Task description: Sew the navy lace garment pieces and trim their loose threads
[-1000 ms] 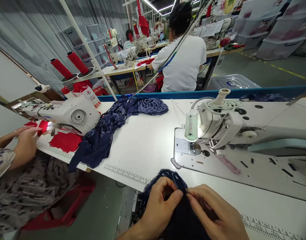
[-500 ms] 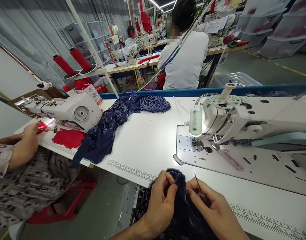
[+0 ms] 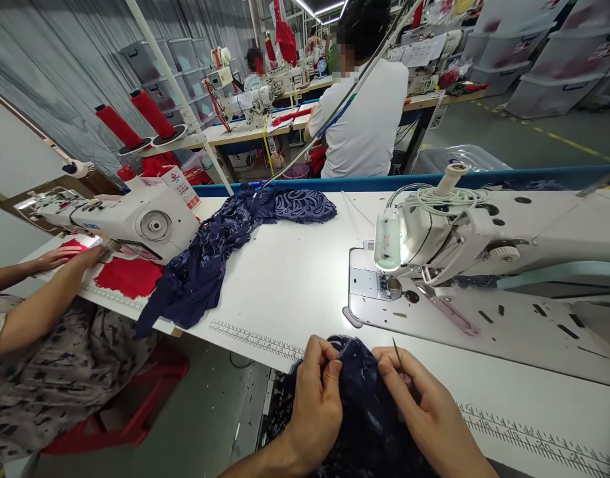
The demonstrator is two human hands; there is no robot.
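A dark navy lace piece [image 3: 362, 398] lies over the near table edge, bunched between my hands. My left hand [image 3: 317, 398] pinches its upper edge between thumb and fingers. My right hand [image 3: 424, 411] grips the fabric's right side and also holds a thin dark pointed tool [image 3: 397, 353], whose tip sticks up above the fingers. The white sewing machine [image 3: 458, 232] stands just beyond my hands to the right, its needle plate [image 3: 369, 285] bare.
A heap of navy lace fabric [image 3: 225, 245] lies across the white table [image 3: 295, 279] to the left. A co-worker at far left has both hands on red fabric [image 3: 128, 275] at another sewing machine [image 3: 130, 222]. Another person in white sits behind.
My hands shifted slightly on the navy piece, and the tool tip now stands up clear of my right fingers. The co-worker's arms stretched forward toward their machine.
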